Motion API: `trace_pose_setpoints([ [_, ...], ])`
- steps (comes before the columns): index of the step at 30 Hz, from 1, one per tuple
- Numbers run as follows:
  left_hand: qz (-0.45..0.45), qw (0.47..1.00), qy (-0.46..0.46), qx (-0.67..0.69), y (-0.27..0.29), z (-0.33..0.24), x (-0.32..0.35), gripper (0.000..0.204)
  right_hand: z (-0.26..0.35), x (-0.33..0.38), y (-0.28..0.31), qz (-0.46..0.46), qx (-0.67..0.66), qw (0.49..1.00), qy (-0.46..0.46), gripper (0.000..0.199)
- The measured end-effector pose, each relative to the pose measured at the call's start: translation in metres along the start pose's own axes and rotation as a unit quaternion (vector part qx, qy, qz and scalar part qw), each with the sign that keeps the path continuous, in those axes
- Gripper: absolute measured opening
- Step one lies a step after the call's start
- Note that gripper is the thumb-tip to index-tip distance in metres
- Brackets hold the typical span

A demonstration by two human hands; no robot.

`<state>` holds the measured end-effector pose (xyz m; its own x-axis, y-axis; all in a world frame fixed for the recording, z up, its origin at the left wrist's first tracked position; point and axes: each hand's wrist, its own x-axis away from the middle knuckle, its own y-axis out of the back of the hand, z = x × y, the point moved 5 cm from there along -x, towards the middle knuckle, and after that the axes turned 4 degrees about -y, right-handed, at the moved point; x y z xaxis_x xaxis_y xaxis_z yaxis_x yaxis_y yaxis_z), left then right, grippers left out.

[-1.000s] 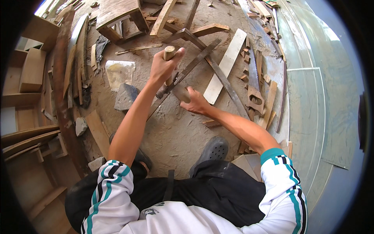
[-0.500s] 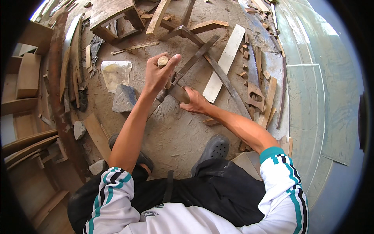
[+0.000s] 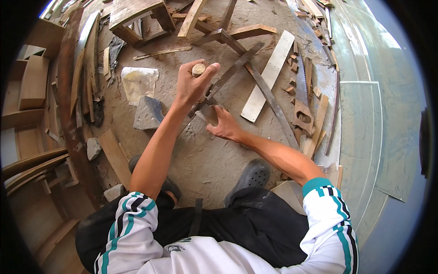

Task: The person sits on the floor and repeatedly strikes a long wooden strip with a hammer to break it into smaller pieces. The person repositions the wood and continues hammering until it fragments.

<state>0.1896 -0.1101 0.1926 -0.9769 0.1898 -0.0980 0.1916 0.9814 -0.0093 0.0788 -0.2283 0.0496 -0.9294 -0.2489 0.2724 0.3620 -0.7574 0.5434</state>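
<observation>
My left hand (image 3: 190,84) is closed around an upright wooden handle (image 3: 199,70), its round end showing above the fist. Below the fist is a dark metal head (image 3: 196,108), like a hammer's, partly hidden by the hand. My right hand (image 3: 224,124) grips a flat grey-brown block (image 3: 208,115) between thumb and fingers, close against that metal part. Just beyond, a dark narrow bar (image 3: 237,66) slants up to the right from the hands. It crosses a longer bar (image 3: 269,93) of a wooden frame on the ground.
A stone block (image 3: 148,113) and a pale sheet (image 3: 140,84) lie left of my hands. Rightward are a white board (image 3: 268,75), a handsaw (image 3: 302,107) and wood offcuts. A small wooden table (image 3: 137,16) stands at the back left; glass-like panels (image 3: 358,123) line the right.
Both hands have shifted slightly right in the picture with what they hold, as the whole view has moved. The right hand's block now looks tilted differently against the metal head.
</observation>
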Motion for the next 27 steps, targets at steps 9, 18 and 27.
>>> trace_pose_setpoints([
  [9,0.02,0.999,-0.004,-0.036,0.001,-0.004,0.006,0.039,-0.004,0.001,0.0,0.0,0.007,1.0,0.005,0.073],
  [18,0.021,0.997,0.018,-0.075,-0.006,-0.004,-0.007,0.038,-0.002,0.002,0.009,-0.018,0.003,1.0,0.003,0.072],
  [27,-0.001,0.999,-0.012,-0.033,0.005,0.009,0.003,0.035,-0.004,-0.005,0.004,0.012,0.016,1.0,-0.008,0.076],
])
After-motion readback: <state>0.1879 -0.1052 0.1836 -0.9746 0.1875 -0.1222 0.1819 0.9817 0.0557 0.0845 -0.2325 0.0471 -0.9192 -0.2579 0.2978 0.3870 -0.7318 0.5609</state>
